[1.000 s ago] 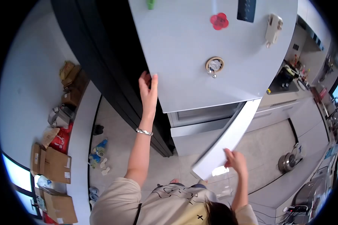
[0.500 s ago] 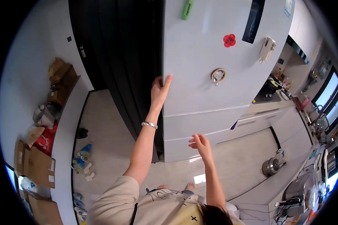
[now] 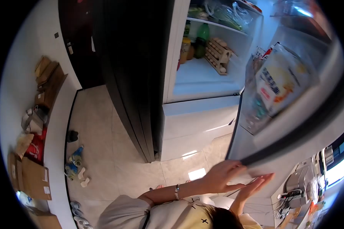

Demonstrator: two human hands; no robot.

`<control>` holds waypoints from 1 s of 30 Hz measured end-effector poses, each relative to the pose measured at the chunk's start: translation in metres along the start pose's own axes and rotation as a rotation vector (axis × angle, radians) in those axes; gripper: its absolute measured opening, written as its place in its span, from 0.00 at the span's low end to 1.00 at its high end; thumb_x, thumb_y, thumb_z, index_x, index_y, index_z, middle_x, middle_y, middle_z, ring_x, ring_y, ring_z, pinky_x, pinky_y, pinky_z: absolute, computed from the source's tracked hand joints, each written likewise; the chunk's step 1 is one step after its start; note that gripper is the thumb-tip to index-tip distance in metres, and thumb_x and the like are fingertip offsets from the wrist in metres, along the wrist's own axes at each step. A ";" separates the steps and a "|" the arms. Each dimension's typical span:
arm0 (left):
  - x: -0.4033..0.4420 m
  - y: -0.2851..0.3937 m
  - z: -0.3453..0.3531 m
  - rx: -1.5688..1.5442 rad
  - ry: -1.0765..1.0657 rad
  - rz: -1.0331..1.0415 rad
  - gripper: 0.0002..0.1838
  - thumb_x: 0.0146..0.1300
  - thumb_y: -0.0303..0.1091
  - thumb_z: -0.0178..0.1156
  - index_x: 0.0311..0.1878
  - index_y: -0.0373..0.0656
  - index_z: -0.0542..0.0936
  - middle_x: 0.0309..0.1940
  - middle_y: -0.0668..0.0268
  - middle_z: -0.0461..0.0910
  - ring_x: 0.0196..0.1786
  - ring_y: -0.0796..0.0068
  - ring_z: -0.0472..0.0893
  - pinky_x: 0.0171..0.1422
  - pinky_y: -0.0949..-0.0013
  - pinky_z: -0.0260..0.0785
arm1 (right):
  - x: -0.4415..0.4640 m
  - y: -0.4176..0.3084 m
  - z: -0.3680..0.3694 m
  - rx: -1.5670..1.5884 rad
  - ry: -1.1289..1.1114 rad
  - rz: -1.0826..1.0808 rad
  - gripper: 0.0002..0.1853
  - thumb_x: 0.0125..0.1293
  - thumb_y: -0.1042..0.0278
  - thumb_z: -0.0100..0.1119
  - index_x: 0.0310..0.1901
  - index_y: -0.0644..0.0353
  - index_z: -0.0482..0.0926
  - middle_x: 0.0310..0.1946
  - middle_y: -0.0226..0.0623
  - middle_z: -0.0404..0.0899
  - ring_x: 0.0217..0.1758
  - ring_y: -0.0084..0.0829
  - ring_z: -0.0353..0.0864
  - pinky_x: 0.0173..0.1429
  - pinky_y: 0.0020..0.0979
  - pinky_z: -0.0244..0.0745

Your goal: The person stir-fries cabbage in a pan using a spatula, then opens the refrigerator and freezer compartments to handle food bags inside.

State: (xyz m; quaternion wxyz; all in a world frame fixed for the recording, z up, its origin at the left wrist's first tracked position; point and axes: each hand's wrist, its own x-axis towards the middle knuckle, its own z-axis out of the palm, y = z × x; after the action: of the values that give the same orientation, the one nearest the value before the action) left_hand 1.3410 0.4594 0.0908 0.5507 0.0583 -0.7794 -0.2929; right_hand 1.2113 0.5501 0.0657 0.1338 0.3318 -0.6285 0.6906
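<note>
The upper fridge door (image 3: 252,152) stands wide open toward the right, with packaged food (image 3: 277,82) in its shelf. My left hand (image 3: 223,176) is at the door's lower edge, fingers bent against it; whether it grips the edge is hard to tell. Close beside it, my right hand (image 3: 254,187) has its fingers stretched out below the door. Inside the fridge are an egg rack (image 3: 217,56), a green bottle (image 3: 203,32), jars (image 3: 185,49) and bagged greens (image 3: 229,17).
Closed lower drawers (image 3: 198,120) sit under the fridge compartment. A black panel (image 3: 130,76) stands left of it. Cardboard boxes (image 3: 36,177) line a ledge at the left, with shoes (image 3: 76,156) on the floor. Kitchen appliances (image 3: 300,179) are at the lower right.
The upper fridge door has swung open to the right, showing the inside. My left hand has moved from the fridge's left side to the door edge; the lower drawer closed earlier.
</note>
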 end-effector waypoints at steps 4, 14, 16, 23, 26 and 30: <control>-0.011 0.012 0.024 -0.117 -0.141 0.068 0.23 0.52 0.39 0.66 0.50 0.40 0.73 0.45 0.56 0.74 0.44 0.60 0.78 0.44 0.65 0.73 | 0.033 0.004 -0.032 -0.249 0.224 -0.028 0.30 0.71 0.53 0.37 0.67 0.65 0.51 0.68 0.44 0.50 0.70 0.36 0.53 0.69 0.34 0.48; 0.005 0.013 0.030 -0.088 -0.240 0.056 0.21 0.53 0.36 0.65 0.49 0.39 0.74 0.47 0.55 0.74 0.47 0.58 0.77 0.46 0.65 0.73 | 0.072 0.040 -0.070 -0.269 0.274 -0.093 0.28 0.72 0.56 0.37 0.67 0.65 0.54 0.67 0.42 0.54 0.69 0.35 0.54 0.70 0.33 0.47; 0.007 0.013 0.030 -0.064 -0.218 0.061 0.22 0.52 0.36 0.66 0.50 0.40 0.74 0.48 0.55 0.74 0.47 0.58 0.77 0.47 0.64 0.73 | 0.058 0.027 -0.060 -0.208 0.244 -0.058 0.29 0.71 0.55 0.39 0.67 0.65 0.53 0.67 0.42 0.54 0.69 0.36 0.54 0.70 0.34 0.47; 0.012 0.013 0.016 0.097 -0.054 0.128 0.29 0.49 0.37 0.69 0.54 0.38 0.73 0.52 0.52 0.72 0.52 0.56 0.75 0.52 0.62 0.70 | 0.003 0.029 -0.030 -0.201 0.107 -0.228 0.29 0.60 0.69 0.57 0.61 0.71 0.60 0.61 0.46 0.62 0.63 0.39 0.61 0.68 0.38 0.51; 0.002 0.005 0.006 0.231 0.026 0.140 0.32 0.53 0.44 0.65 0.57 0.34 0.71 0.55 0.46 0.69 0.56 0.50 0.72 0.56 0.56 0.66 | -0.004 0.018 -0.009 -0.195 -0.043 -0.437 0.26 0.54 0.70 0.59 0.54 0.73 0.68 0.49 0.51 0.72 0.56 0.50 0.70 0.62 0.47 0.61; -0.003 -0.005 -0.018 0.426 0.094 -0.015 0.40 0.54 0.44 0.63 0.64 0.31 0.59 0.62 0.33 0.54 0.63 0.35 0.60 0.64 0.48 0.55 | 0.008 -0.030 0.029 -0.021 -0.420 -0.464 0.21 0.43 0.77 0.59 0.44 0.68 0.77 0.41 0.48 0.79 0.47 0.43 0.79 0.59 0.47 0.67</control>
State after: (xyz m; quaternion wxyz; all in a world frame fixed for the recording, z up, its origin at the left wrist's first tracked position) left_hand 1.3566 0.4496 0.0900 0.5596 0.1926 -0.7967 -0.1226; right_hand 1.2313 0.5258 0.0938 0.1583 0.6004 -0.5572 0.5513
